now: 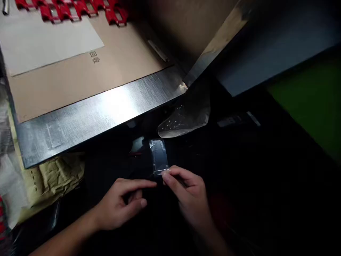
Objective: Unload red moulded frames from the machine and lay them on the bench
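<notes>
1. A clear packet (pixel 160 156) is seen near the middle of the view, on or just above a dark surface; whether it is lifted cannot be told.
2. Its lower right corner is gripped by the right hand (pixel 191 199) – thumb and forefinger are closed together on the edge, and the other fingers are curled in behind them.
3. The left hand (pixel 119 204) is held loosely, with the forefinger stretched toward the packet's lower left corner and the thumb spread apart below it; nothing is seen to be held. The forefinger's tip is placed just beside the packet, though contact cannot be told.
4. A small pale scrap (pixel 137 143) is seen to the left of the packet, and a silvery plastic bag (pixel 190 121) is set beyond it, near the corner of a metal edge (pixel 87 110).
5. Inside that edge a brown board (pixel 125 57) is laid, partly covered by a white sheet (pixel 50 42); red plastic pieces (pixel 64 11) are lined up at the top.
6. Crumpled brown paper (pixel 61 177) is gathered below the metal edge, on the left.
7. A green surface (pixel 311 110) is shown at the far right – dimly lit.
</notes>
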`<state>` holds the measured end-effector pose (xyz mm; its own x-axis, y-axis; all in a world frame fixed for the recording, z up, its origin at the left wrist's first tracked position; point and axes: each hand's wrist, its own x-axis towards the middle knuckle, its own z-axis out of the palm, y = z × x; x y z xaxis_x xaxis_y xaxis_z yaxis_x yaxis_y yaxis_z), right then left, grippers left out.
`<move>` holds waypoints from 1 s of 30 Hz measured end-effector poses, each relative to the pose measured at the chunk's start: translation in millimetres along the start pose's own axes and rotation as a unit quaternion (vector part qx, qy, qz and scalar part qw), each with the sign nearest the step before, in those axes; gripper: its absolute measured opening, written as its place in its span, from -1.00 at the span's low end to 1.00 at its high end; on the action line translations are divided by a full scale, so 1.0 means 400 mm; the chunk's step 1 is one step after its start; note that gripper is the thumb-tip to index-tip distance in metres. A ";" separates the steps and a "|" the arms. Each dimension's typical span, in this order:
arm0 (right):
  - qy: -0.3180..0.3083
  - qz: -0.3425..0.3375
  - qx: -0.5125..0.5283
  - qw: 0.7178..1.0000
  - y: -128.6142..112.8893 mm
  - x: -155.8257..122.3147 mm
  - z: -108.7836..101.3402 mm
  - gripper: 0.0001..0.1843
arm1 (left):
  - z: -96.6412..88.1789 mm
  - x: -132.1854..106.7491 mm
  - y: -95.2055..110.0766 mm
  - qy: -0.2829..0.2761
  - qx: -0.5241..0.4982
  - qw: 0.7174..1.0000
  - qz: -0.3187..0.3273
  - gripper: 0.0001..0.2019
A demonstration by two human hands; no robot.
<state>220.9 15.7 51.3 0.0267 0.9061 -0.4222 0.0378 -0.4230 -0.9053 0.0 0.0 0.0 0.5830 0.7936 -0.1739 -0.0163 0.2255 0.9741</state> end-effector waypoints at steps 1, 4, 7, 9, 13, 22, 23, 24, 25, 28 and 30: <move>-0.013 0.022 0.026 0.999 0.020 0.015 -0.011 -0.75 | 0.014 0.015 -0.012 0.014 0.000 1.000 -0.014 -0.56; -0.046 0.079 0.111 0.990 0.066 0.049 -0.035 -0.71 | 0.047 0.051 -0.038 0.071 -0.005 0.996 -0.045 -0.52; -0.060 0.126 0.206 0.968 0.085 0.061 -0.040 -0.70 | 0.062 0.065 -0.040 0.151 -0.024 0.987 -0.057 -0.64; -0.072 0.137 0.242 0.958 0.086 0.062 -0.040 -0.70 | 0.063 0.068 -0.035 0.197 -0.037 0.977 -0.065 -0.70; -0.095 0.145 0.293 0.940 0.081 0.062 -0.041 -0.73 | 0.063 0.073 -0.028 0.237 -0.033 0.968 -0.072 -0.74; -0.076 0.116 0.313 0.940 0.094 0.065 -0.028 -0.77 | 0.100 0.064 -0.021 0.167 0.042 0.982 0.072 -0.75; -0.058 0.107 0.290 0.949 0.094 0.063 -0.024 -0.77 | 0.108 0.059 -0.020 0.149 0.037 0.984 0.093 -0.59; -0.044 0.098 0.268 0.957 0.094 0.061 -0.019 -0.77 | 0.115 0.055 -0.020 0.133 0.019 0.986 0.099 -0.47; -0.034 0.089 0.251 0.963 0.092 0.058 -0.015 -0.77 | 0.121 0.051 -0.020 0.123 -0.007 0.988 0.092 -0.39; -0.029 0.067 0.221 0.973 0.083 0.051 -0.002 -0.75 | 0.133 0.043 -0.023 0.102 -0.099 0.988 0.056 -0.32; -0.040 0.060 0.215 0.974 0.079 0.048 0.006 -0.75 | 0.135 0.038 -0.025 0.072 -0.173 0.982 0.033 -0.27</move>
<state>220.2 19.9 14.5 -0.0739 0.8556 -0.5123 -0.3839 -0.4985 -0.7772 52.8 -20.8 -4.6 0.4511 0.8790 -0.1544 -0.3403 0.3294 0.8807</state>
